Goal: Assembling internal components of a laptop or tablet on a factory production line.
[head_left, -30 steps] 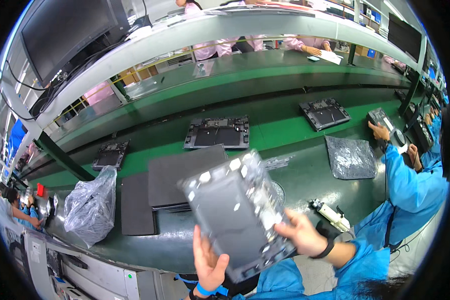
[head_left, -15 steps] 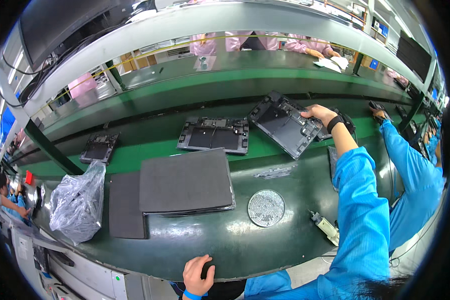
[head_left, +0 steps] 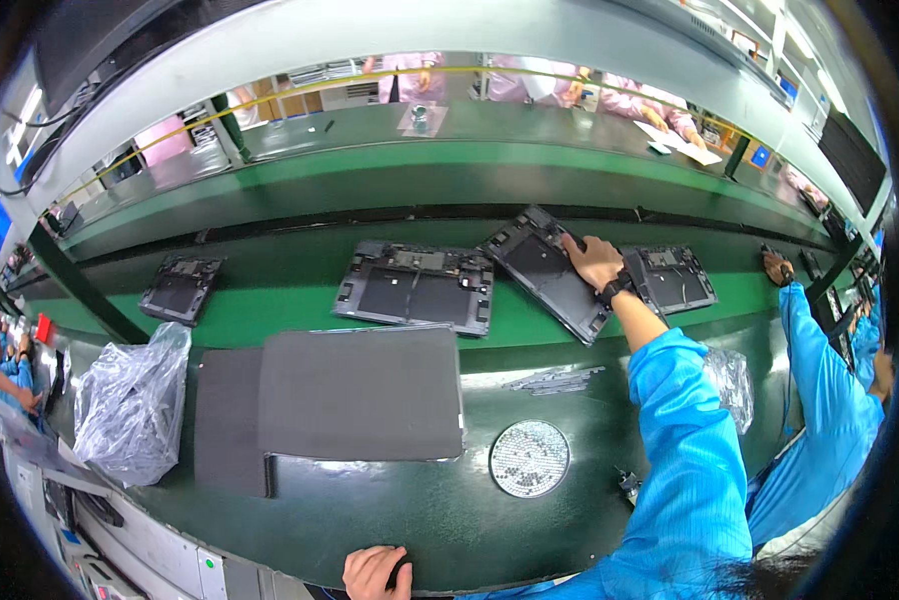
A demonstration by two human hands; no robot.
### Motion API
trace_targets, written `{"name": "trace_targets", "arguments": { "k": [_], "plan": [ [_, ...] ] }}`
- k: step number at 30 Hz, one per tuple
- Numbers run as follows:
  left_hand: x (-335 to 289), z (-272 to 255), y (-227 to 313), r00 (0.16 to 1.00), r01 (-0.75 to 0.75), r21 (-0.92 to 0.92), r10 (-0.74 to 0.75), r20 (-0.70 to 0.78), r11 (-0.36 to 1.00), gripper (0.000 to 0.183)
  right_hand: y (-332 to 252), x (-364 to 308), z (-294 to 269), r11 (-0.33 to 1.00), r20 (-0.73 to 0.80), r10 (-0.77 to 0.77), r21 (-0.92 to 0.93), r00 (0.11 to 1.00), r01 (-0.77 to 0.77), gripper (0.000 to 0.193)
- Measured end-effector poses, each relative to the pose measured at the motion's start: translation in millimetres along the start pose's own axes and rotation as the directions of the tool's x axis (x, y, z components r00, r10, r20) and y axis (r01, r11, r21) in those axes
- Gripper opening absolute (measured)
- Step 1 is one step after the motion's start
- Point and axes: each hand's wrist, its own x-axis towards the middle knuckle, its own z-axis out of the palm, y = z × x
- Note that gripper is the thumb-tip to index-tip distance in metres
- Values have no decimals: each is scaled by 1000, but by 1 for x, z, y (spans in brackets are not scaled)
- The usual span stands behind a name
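Observation:
My right hand (head_left: 595,262) grips the upper edge of an opened tablet (head_left: 542,262), thumb on its inner side. The tablet is tilted, its circuit board and dark battery cells exposed, its lower corner towards me. It overlaps the right end of another opened tablet (head_left: 415,285); whether they touch I cannot tell. A further opened tablet (head_left: 678,277) lies just right of my hand, partly covered by it. My left hand (head_left: 375,573) rests at the bench's near edge, fingers curved and thumb apart, with a dark gap between them; I see nothing held.
Dark grey foam sheets (head_left: 360,395) lie stacked beside a crumpled plastic bag (head_left: 130,405). Nearby are a round tray of small shiny pieces (head_left: 530,458), thin strips (head_left: 553,380) and a half-hidden power screwdriver (head_left: 628,484). A co-worker's blue sleeve (head_left: 825,350) is at right.
The view has shifted a little. My right hand and the held tablet have come lower and further left, uncovering the tablet on the right. My left hand stays at the bench edge.

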Motion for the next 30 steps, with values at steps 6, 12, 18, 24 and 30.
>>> {"name": "trace_targets", "arguments": {
  "k": [6, 12, 18, 24, 30],
  "plan": [
    [-4, 4, -8, 996, -86, 31, 86, -2, 996, 30, 29, 24, -6, 980, 22, -189, -60, 982, 190, 73],
    [-11, 10, -14, 996, 2, -17, -1, 91, 1000, 29, 33, 30, -11, 928, 78, -365, -47, 928, 369, 58],
    [7, 7, 2, 999, -27, -30, 28, 27, 999, 32, 32, 33, 6, 728, -115, -685, -143, 719, 671, 44],
    [0, 5, -3, 996, -70, -18, 71, 52, 997, 36, 32, 36, -14, 948, 377, -314, 180, 871, 264, 78],
    [13, -12, 17, 999, -36, 56, 34, 37, 998, 39, 16, 34, -21, 956, 454, -287, 184, 844, 227, 85]
  ]
}}
